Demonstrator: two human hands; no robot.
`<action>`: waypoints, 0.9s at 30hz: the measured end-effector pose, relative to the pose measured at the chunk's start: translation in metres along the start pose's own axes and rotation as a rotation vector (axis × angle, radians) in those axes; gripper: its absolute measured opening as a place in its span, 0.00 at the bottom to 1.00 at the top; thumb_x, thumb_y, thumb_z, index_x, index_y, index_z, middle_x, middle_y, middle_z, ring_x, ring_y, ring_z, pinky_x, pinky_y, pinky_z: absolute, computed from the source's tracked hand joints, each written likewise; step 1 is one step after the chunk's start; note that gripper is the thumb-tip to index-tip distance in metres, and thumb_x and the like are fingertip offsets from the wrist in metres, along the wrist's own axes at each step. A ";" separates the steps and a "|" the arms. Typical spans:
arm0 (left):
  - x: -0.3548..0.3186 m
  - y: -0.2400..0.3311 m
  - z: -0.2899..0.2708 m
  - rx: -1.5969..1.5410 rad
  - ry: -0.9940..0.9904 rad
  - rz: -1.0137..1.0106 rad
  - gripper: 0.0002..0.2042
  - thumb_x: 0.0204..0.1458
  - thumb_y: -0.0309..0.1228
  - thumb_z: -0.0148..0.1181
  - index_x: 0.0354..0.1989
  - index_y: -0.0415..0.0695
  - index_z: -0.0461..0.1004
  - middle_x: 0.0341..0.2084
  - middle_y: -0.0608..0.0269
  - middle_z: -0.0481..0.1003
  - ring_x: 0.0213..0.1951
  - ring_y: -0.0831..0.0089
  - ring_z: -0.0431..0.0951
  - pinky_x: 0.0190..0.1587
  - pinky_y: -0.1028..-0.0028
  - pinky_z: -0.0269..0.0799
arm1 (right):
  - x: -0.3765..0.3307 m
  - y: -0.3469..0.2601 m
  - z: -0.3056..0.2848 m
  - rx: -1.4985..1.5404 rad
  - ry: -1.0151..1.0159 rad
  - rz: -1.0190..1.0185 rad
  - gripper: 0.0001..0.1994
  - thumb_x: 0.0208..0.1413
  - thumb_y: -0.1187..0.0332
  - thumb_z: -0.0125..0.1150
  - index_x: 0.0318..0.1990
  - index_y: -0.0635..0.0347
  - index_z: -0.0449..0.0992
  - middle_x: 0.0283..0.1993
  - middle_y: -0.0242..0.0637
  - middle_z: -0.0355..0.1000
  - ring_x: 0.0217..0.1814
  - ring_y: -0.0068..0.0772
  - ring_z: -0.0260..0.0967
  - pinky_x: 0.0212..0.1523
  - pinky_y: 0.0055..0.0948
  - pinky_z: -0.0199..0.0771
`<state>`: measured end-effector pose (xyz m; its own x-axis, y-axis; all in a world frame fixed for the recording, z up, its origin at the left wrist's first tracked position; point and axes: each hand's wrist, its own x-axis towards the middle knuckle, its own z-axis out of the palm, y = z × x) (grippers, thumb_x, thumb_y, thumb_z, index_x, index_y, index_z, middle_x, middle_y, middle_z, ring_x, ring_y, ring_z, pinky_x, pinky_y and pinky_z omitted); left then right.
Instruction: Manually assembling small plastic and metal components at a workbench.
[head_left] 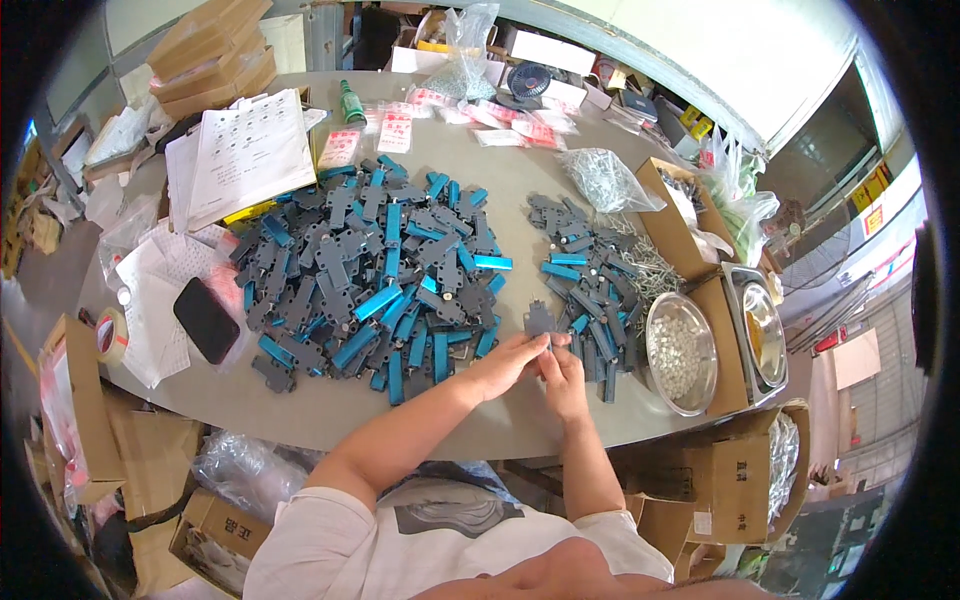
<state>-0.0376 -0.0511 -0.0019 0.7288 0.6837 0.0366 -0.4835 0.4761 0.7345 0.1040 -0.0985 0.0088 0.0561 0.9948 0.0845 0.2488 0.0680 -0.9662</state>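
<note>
Near the table's front edge, my left hand (508, 366) and my right hand (563, 380) meet with fingers closed on a dark grey notched plate (540, 318). Its upper end sticks out beyond the fingertips; the lower part is hidden by them. To the left of my hands lies a large heap of dark grey and shiny blue parts (390, 245), which look like small latch or hinge fittings. Just to the right is a smaller heap of similar parts (585, 285). Loose screws (645, 258) spread along its right side. A metal bowl (655, 388) of small whitish pieces stands beside them.
Papers (245, 155), a black phone (207, 320) and a tape roll (111, 335) lie left. At the back are a green bottle (351, 103), printed packets (394, 130) and a small fan (529, 82). A clear bag (608, 178) and cardboard boxes (718, 335) line the right.
</note>
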 end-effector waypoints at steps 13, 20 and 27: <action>0.004 0.009 -0.006 0.121 0.321 0.426 0.31 0.59 0.33 0.51 0.67 0.50 0.41 0.52 0.56 0.66 0.42 0.71 0.72 0.45 0.72 0.65 | 0.111 -0.007 -0.067 -1.164 0.002 -0.210 0.16 0.46 0.68 0.59 0.44 0.61 0.74 0.43 0.48 0.72 0.47 0.53 0.68 0.48 0.44 0.67; 0.010 -0.010 -0.015 0.165 0.143 0.227 0.20 0.58 0.29 0.50 0.59 0.45 0.57 0.45 0.58 0.67 0.43 0.72 0.69 0.49 0.70 0.65 | 0.153 -0.001 -0.065 -0.960 0.248 -0.325 0.11 0.47 0.74 0.50 0.40 0.61 0.71 0.38 0.52 0.70 0.41 0.57 0.68 0.41 0.50 0.68; 0.011 -0.017 -0.016 0.337 0.173 0.158 0.17 0.57 0.29 0.52 0.54 0.41 0.62 0.39 0.64 0.70 0.40 0.76 0.71 0.46 0.75 0.67 | 0.231 0.004 -0.034 -1.073 0.103 -0.102 0.16 0.48 0.59 0.59 0.40 0.61 0.74 0.45 0.53 0.71 0.46 0.54 0.70 0.47 0.44 0.70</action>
<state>-0.0294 -0.0422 -0.0248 0.5520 0.8306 0.0730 -0.3758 0.1697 0.9111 0.1507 0.1291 0.0323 0.0561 0.9737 0.2210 0.9708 -0.0015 -0.2401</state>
